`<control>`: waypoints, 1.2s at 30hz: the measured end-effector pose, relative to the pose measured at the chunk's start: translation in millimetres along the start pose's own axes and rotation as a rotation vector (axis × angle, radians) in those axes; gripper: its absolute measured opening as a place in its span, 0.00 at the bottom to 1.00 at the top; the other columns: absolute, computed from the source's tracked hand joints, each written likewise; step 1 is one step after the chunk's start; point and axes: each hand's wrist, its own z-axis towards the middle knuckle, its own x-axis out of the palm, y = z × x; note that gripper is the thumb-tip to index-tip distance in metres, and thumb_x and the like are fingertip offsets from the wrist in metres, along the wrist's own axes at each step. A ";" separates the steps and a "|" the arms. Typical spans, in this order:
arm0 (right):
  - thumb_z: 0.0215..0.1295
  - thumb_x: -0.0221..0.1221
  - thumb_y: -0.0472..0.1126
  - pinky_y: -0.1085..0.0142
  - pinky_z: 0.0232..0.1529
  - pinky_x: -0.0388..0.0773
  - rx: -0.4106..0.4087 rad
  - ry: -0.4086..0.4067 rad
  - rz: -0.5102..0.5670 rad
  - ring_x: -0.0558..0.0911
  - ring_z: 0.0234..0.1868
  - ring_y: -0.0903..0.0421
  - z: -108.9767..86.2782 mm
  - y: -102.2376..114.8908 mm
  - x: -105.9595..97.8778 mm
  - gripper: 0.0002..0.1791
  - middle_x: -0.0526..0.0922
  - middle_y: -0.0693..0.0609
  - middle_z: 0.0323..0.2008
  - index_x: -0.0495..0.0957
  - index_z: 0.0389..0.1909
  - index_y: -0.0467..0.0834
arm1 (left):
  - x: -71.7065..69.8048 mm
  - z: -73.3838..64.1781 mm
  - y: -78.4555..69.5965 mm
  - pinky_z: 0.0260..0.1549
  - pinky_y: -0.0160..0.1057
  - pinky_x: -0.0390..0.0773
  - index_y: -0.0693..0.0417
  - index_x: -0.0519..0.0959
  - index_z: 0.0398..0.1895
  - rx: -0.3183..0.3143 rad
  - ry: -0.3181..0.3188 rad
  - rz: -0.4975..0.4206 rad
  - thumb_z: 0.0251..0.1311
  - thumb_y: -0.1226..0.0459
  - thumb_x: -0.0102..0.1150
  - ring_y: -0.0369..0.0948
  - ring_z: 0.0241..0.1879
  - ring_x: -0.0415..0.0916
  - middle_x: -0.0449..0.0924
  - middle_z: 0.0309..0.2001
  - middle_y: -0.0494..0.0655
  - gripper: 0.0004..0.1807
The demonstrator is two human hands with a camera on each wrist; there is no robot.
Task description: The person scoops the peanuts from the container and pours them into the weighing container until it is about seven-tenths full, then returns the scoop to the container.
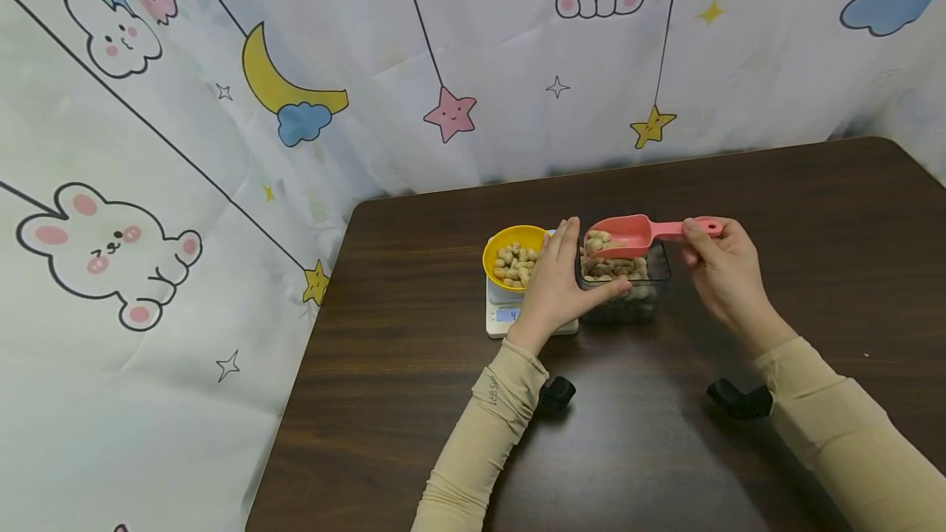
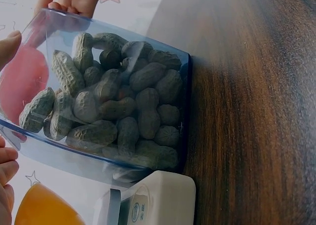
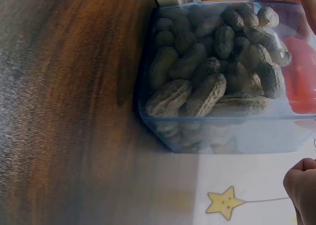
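Note:
My right hand pinches the handle of a pink scoop, thumb on top. Several peanuts lie in the scoop's bowl, which is over a clear plastic box part full of unshelled peanuts. At the box's near left corner is my left hand, fingers straight along the left side and thumb stretched across the front rim. Just left of that hand, a yellow bowl of peanuts sits on a white kitchen scale, its display partly hidden by the hand.
Everything stands on a dark wood table. Black wrist-camera parts stick out beside both forearms. A small pale speck lies to the right. Behind the table hangs a white cloth printed with cartoons.

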 end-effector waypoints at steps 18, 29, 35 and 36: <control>0.62 0.55 0.32 0.72 0.25 0.69 -0.020 0.039 0.065 0.68 0.22 0.59 12.3 13.4 18.6 0.14 0.75 0.50 0.30 0.60 0.42 0.38 | -21.7 4.5 9.2 0.72 0.47 0.47 0.42 0.40 0.74 -0.014 -0.091 -0.027 0.50 0.38 0.59 0.41 0.75 0.40 0.43 0.75 0.42 0.55; 0.61 0.56 0.33 0.72 0.24 0.65 -0.024 0.079 -0.002 0.67 0.22 0.60 24.6 10.6 45.0 0.15 0.79 0.51 0.28 0.60 0.42 0.39 | -46.7 6.0 31.1 0.71 0.53 0.47 0.49 0.44 0.74 -0.067 -0.211 -0.066 0.51 0.38 0.57 0.48 0.75 0.41 0.46 0.75 0.45 0.54; 0.62 0.56 0.36 0.73 0.25 0.66 0.019 0.107 -0.047 0.66 0.22 0.61 24.8 4.8 55.3 0.16 0.80 0.52 0.29 0.57 0.42 0.40 | -57.6 1.2 45.2 0.70 0.56 0.47 0.46 0.43 0.74 -0.133 -0.252 -0.077 0.51 0.35 0.55 0.49 0.75 0.39 0.44 0.75 0.46 0.54; 0.62 0.56 0.36 0.73 0.25 0.65 0.022 0.110 -0.054 0.66 0.22 0.61 25.2 3.6 56.5 0.16 0.80 0.52 0.29 0.57 0.42 0.40 | -58.8 -0.2 47.0 0.70 0.57 0.47 0.45 0.42 0.74 -0.148 -0.251 -0.085 0.51 0.34 0.54 0.50 0.75 0.39 0.43 0.75 0.47 0.54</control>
